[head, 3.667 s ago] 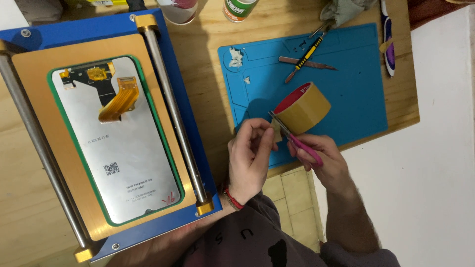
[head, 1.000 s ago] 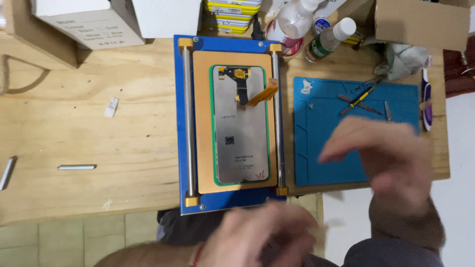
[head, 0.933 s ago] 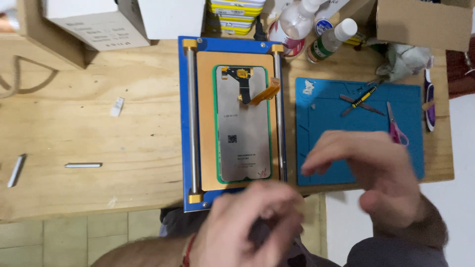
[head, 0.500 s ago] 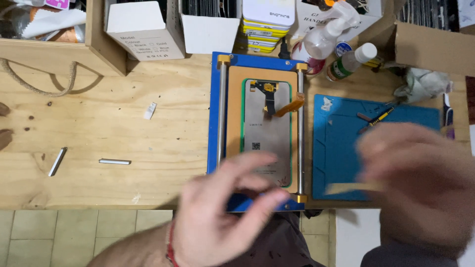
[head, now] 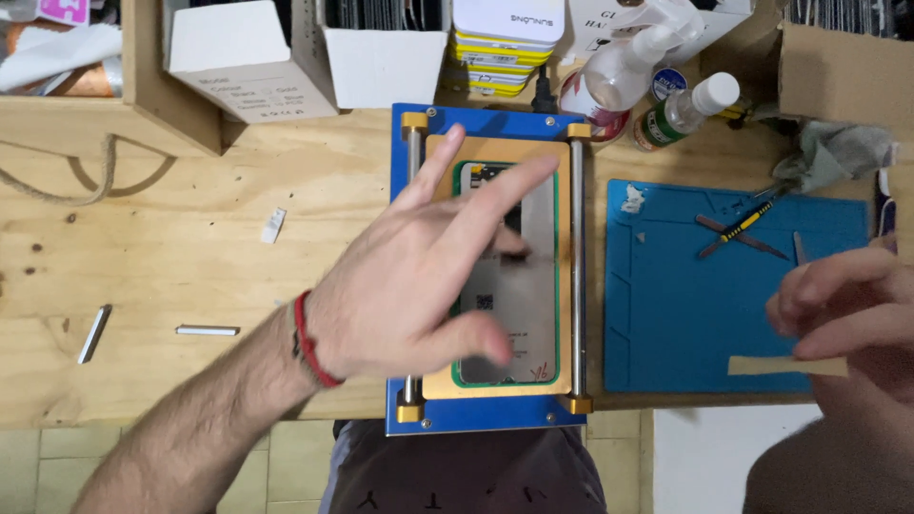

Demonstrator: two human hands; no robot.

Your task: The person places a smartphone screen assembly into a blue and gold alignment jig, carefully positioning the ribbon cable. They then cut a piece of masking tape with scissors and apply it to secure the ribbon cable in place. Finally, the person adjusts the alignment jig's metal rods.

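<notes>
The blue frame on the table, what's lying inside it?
A phone panel lies inside the blue frame. The left hand spreads above it, covering its middle and upper left.

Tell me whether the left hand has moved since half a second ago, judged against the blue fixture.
Yes. The left hand has moved up from the near edge of the blue fixture and now spreads open over the phone panel in it.

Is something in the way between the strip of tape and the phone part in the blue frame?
Yes. The left hand is spread above the phone part, covering much of it, while the right hand holds the tape strip over the blue mat.
</notes>
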